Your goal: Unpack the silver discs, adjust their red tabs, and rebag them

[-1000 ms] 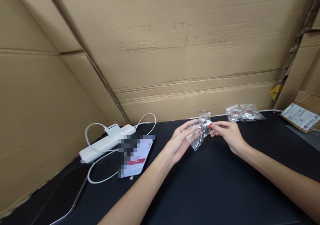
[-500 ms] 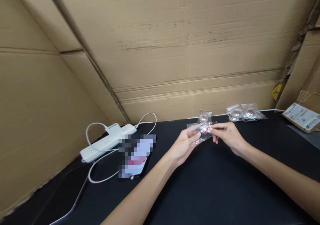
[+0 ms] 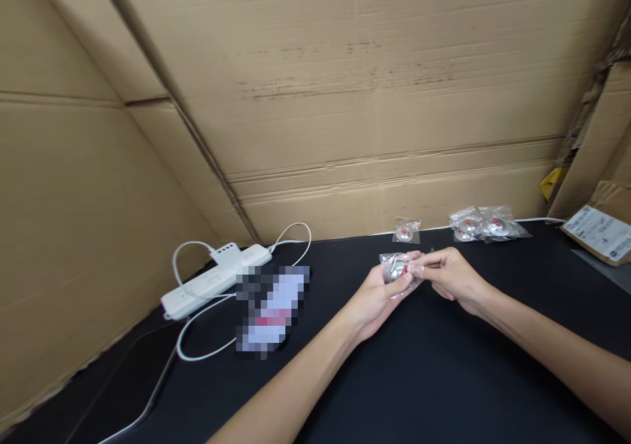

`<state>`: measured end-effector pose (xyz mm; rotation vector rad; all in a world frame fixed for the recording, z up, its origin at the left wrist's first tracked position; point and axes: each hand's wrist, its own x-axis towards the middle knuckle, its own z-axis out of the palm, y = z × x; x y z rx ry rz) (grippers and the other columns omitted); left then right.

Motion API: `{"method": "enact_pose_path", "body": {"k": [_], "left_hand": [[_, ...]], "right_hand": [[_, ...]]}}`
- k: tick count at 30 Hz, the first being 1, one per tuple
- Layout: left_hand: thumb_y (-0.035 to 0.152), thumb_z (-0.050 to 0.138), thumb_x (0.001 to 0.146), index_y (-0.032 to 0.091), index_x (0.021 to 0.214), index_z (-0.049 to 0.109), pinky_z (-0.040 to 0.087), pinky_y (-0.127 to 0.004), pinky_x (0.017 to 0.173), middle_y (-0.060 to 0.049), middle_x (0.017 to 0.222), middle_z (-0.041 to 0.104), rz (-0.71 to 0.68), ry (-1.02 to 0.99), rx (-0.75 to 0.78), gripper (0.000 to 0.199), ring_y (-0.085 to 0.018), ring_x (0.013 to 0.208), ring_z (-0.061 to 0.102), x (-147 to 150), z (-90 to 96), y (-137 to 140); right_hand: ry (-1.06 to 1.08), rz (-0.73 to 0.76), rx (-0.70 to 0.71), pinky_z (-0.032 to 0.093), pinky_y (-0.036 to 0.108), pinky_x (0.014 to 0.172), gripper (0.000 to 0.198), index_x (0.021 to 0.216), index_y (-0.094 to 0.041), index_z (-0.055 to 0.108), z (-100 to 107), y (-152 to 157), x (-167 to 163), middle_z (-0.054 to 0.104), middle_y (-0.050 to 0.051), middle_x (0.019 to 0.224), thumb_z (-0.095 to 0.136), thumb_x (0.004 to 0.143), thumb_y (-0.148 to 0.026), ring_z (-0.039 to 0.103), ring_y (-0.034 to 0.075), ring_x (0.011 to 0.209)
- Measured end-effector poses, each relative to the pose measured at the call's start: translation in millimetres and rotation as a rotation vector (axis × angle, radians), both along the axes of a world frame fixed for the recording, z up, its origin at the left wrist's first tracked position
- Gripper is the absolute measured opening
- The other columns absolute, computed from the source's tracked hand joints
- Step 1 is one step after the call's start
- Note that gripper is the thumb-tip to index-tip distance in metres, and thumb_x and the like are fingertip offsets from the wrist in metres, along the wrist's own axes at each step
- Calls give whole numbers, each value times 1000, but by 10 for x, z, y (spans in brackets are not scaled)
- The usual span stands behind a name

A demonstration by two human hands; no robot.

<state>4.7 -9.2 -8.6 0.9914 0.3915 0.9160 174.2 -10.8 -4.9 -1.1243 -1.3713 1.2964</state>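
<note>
A round silver metal disc with a red mark, inside a clear plastic bag (image 3: 396,270), is held up over the black table (image 3: 394,378). My left hand (image 3: 382,299) grips it from the left, thumb across its front. The fingers of my right hand (image 3: 449,273) pinch the bag's right edge. Behind my hands, a similar bagged disc (image 3: 404,233) lies near the cardboard wall. Farther right is a group of several more bagged discs (image 3: 488,224). What exactly the disc is, I cannot tell.
On the left lie a white power strip (image 3: 217,280) with cables, a pixelated phone-like object (image 3: 276,309) and a dark flat device (image 3: 123,385). A labelled cardboard package (image 3: 599,234) rests at the far right. Cardboard walls (image 3: 315,102) stand at the back and left.
Both hands have moved slightly down and to the right with the bagged disc, which has tilted. The bagged disc behind them shows more fully. The view has shifted a little.
</note>
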Motion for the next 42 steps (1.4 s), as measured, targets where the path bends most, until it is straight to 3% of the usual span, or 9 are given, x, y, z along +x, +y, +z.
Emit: {"method": "enact_pose_path", "body": {"k": [9, 16, 26, 30, 34, 38, 40, 42], "left_hand": [[20, 77, 76, 15, 116, 66, 36, -43, 110, -13, 117, 67, 57, 13, -19, 42, -26, 117, 58, 48, 10, -24], [28, 73, 80, 11, 105, 70, 46, -46, 102, -15, 115, 68, 200, 101, 58, 31, -28, 110, 62, 63, 30, -56], [23, 74, 80, 9, 102, 71, 48, -46, 102, -14, 109, 71, 178, 75, -6, 27, -26, 107, 64, 64, -18, -46], [18, 73, 80, 9, 105, 70, 47, -46, 103, -15, 113, 70, 208, 23, -64, 27, -28, 110, 64, 52, -3, -7], [14, 73, 78, 9, 101, 70, 49, -46, 102, -15, 109, 71, 289, -18, -117, 24, -29, 107, 66, 24, 8, 32], [14, 74, 77, 12, 97, 69, 50, -46, 100, -12, 104, 72, 314, -50, -142, 20, -26, 103, 67, 14, -4, 47], [16, 74, 77, 13, 93, 69, 51, -45, 98, -10, 99, 73, 326, -50, -145, 17, -23, 97, 68, 19, -12, 44], [18, 75, 77, 13, 90, 69, 51, -44, 97, -9, 95, 73, 331, -42, -144, 15, -21, 92, 69, 26, -14, 40]], "right_hand": [[18, -107, 19, 14, 20, 29, 22, 67, -14, 72, -26, -9, -73, 48, -5, 38, 72, 69, -37, 27, 4, 28], [39, -190, 80, 15, 20, 29, 32, 82, -13, 77, -44, 19, -36, 60, 0, 49, 75, 70, -42, 29, 3, 29], [-8, 55, 6, 13, 22, 34, 32, 88, -12, 77, 5, 42, 64, 43, -6, 35, 72, 76, -41, 23, 3, 29], [-5, -67, 107, 21, 23, 36, 31, 86, -14, 75, 48, 55, 63, 41, -7, 35, 65, 83, -44, 28, 5, 30], [-23, -205, 233, 32, 24, 39, 34, 91, -17, 73, 37, 96, 90, 60, 1, 59, 64, 82, -48, 41, 9, 41], [-189, -307, 429, 44, 27, 53, 29, 91, -22, 75, -4, 135, 106, 58, 3, 79, 76, 72, -44, 48, 13, 61], [-215, -245, 459, 48, 29, 60, 26, 87, -23, 75, -15, 142, 101, 57, 4, 85, 78, 70, -42, 51, 15, 69], [-184, -91, 430, 51, 32, 66, 21, 83, -23, 74, -24, 147, 99, 58, 5, 89, 76, 73, -41, 56, 16, 74]]}}
